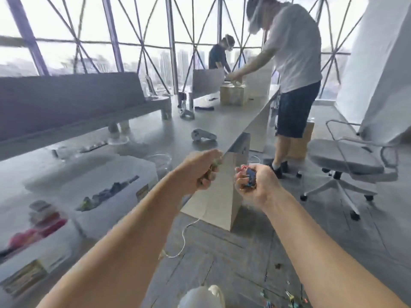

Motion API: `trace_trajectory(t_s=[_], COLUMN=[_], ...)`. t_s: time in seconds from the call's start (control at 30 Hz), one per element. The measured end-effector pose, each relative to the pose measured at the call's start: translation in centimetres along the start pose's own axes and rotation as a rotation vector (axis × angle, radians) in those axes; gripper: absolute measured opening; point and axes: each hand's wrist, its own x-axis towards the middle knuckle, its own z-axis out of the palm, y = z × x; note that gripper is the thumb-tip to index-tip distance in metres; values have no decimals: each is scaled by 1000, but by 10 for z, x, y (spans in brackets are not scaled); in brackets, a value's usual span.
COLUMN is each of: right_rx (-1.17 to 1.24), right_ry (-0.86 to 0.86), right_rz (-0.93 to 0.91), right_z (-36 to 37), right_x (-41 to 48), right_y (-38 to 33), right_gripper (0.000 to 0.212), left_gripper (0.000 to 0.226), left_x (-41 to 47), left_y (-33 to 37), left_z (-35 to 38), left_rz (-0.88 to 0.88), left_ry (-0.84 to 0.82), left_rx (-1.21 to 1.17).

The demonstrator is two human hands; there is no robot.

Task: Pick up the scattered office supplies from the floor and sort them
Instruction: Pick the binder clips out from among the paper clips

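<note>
- Fingers (241,182) of the right hand (255,185) curl round coloured clips (250,174)
- left hand (198,172) grips small items (212,168) (too blurred to name)
- more clips (291,300) dot the floor (333,230)

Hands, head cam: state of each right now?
Left hand: fingers curled round a small clump, too blurred to name.
Right hand: holds a handful of coloured clips.
</note>
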Motion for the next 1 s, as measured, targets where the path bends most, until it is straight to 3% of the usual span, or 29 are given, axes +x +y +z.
trace_trajectory(t_s=[0.17,0.33,0.53,0.63,0.73,0.87,1.0], right_rx=[-296,-781,-1428,-1663,-1820,-1916,-1996], right_ry=[-49,-132,-354,-423,-415,-494,-487], right_rz=[4,-119,-399,-373,-374,-455,-563], right_z=[100,179,223,225,224,222,205], right_x=[31,70,100,104,107,86,50], right_y=[35,102,182,194,193,173,144], right_gripper=[31,26,23,24,37,22,21], left_gripper=[32,41,46,38,29,20,13], left_x=[-8,-12,-17,-18,-28,-46,-74], left_y=[15,1,-40,-46,-44,-39,-30], left_z=[-102,-205,-270,-280,-283,-281,-261], left_rz=[138,90,31,55,102,103,150], left_ry=[324,511,509,503,471,442,421], left_rx=[331,768,775,760,893,1018,1020])
